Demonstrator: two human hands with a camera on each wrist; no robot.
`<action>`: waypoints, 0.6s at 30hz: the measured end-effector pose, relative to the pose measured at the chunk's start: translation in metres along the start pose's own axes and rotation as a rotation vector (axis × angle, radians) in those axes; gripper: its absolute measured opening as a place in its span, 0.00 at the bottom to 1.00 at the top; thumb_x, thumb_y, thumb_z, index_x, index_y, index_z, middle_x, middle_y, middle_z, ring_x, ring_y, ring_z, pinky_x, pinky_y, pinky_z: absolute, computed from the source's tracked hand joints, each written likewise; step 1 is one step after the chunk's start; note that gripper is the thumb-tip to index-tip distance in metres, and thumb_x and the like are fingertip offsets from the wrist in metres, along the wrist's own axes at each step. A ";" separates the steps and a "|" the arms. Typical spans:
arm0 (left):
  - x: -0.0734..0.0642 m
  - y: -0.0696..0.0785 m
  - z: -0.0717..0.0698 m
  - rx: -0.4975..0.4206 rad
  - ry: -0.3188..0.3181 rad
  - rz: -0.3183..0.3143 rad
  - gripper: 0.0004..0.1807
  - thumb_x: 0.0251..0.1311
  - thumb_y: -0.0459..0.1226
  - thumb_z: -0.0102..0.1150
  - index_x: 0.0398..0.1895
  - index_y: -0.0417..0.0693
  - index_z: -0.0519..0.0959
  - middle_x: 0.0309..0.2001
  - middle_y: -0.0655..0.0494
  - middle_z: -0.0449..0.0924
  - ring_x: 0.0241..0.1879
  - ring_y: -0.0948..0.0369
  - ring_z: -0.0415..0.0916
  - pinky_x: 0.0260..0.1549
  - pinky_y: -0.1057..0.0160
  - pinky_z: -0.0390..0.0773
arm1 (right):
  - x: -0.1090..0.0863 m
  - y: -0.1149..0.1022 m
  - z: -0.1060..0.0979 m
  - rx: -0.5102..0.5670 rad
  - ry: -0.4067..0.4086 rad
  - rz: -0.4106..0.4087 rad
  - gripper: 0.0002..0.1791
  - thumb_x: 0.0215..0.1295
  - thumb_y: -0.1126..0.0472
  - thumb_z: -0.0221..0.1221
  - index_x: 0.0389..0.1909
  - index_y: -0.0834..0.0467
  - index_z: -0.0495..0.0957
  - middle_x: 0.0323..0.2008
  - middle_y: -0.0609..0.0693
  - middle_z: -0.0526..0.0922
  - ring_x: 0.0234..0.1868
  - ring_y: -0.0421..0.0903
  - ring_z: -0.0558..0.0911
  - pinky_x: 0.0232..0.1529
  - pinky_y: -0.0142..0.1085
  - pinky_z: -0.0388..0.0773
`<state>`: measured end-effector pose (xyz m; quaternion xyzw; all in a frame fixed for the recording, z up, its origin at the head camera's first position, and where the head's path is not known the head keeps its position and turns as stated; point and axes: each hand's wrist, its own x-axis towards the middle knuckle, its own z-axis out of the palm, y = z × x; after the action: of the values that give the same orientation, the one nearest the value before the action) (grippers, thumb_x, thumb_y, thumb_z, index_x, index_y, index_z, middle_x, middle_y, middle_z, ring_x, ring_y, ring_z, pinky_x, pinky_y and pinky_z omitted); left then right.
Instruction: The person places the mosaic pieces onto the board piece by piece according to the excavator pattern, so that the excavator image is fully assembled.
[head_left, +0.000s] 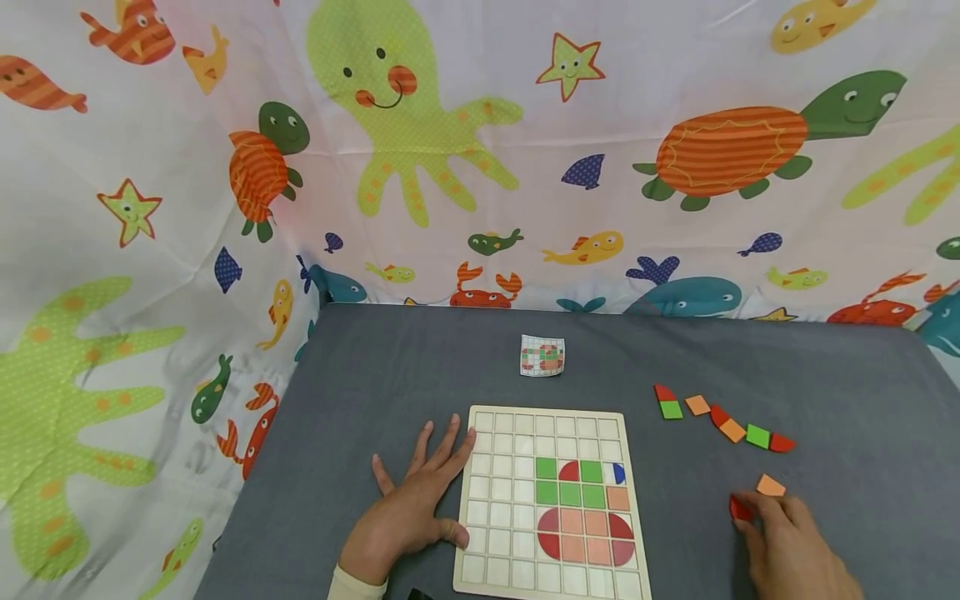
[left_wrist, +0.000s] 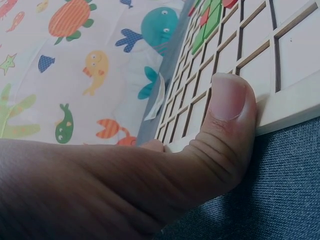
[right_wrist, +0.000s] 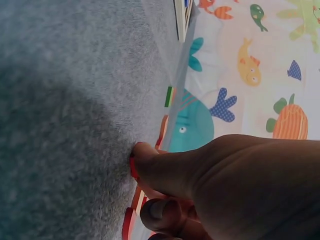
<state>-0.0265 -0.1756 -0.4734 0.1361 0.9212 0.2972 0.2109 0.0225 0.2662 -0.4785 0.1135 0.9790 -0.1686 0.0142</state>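
A wooden grid board lies on the grey cloth, with green, red, pink and blue-and-white tiles in cells toward its right side. My left hand rests along the board's left edge, fingers spread. The left wrist view shows its thumb lying over the board's light rim. To the right of the board, my right hand pinches a small red tile between thumb and fingers, low over the cloth. That red tile shows at the thumb tip in the right wrist view. An orange tile lies just beyond those fingers.
Several loose tiles run in a slanting line right of the board, among them a green tile and a red curved tile. A small pattern card lies behind the board. A sea-animal curtain hangs at the back and left.
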 end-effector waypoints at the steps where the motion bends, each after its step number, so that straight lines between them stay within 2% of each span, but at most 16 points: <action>1: -0.001 0.000 0.000 -0.001 0.003 0.000 0.74 0.37 0.52 0.84 0.88 0.72 0.44 0.88 0.62 0.32 0.85 0.43 0.23 0.52 0.12 0.10 | 0.000 -0.001 0.001 0.001 0.004 -0.004 0.21 0.63 0.63 0.74 0.56 0.61 0.82 0.43 0.55 0.75 0.20 0.44 0.68 0.20 0.37 0.64; 6: 0.000 0.000 0.000 0.001 0.009 0.000 0.75 0.37 0.51 0.85 0.88 0.71 0.44 0.88 0.61 0.33 0.85 0.43 0.23 0.53 0.12 0.11 | 0.003 -0.005 0.001 0.005 0.002 -0.007 0.23 0.64 0.63 0.73 0.60 0.59 0.82 0.46 0.58 0.76 0.19 0.43 0.70 0.19 0.37 0.65; 11: -0.001 0.005 -0.002 0.013 -0.005 -0.023 0.74 0.37 0.51 0.84 0.88 0.68 0.45 0.88 0.60 0.33 0.85 0.43 0.23 0.54 0.12 0.13 | 0.008 -0.008 -0.003 0.019 -0.071 0.017 0.21 0.67 0.61 0.71 0.60 0.56 0.81 0.49 0.59 0.75 0.21 0.44 0.72 0.20 0.38 0.67; 14: -0.002 0.006 -0.003 0.006 -0.004 -0.023 0.74 0.36 0.51 0.84 0.88 0.68 0.46 0.88 0.60 0.34 0.85 0.43 0.24 0.54 0.12 0.12 | 0.010 -0.007 -0.005 0.023 -0.099 -0.004 0.20 0.67 0.61 0.72 0.58 0.54 0.80 0.51 0.61 0.76 0.21 0.44 0.73 0.19 0.39 0.67; 18: -0.001 0.002 0.000 -0.001 -0.001 -0.006 0.74 0.37 0.52 0.83 0.88 0.70 0.45 0.88 0.61 0.33 0.85 0.43 0.23 0.53 0.13 0.10 | 0.012 -0.006 -0.006 0.018 -0.087 -0.112 0.16 0.63 0.63 0.74 0.49 0.54 0.81 0.39 0.55 0.76 0.22 0.43 0.71 0.19 0.38 0.66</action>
<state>-0.0252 -0.1751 -0.4717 0.1332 0.9215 0.2968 0.2122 0.0098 0.2651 -0.4715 0.0512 0.9808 -0.1827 0.0461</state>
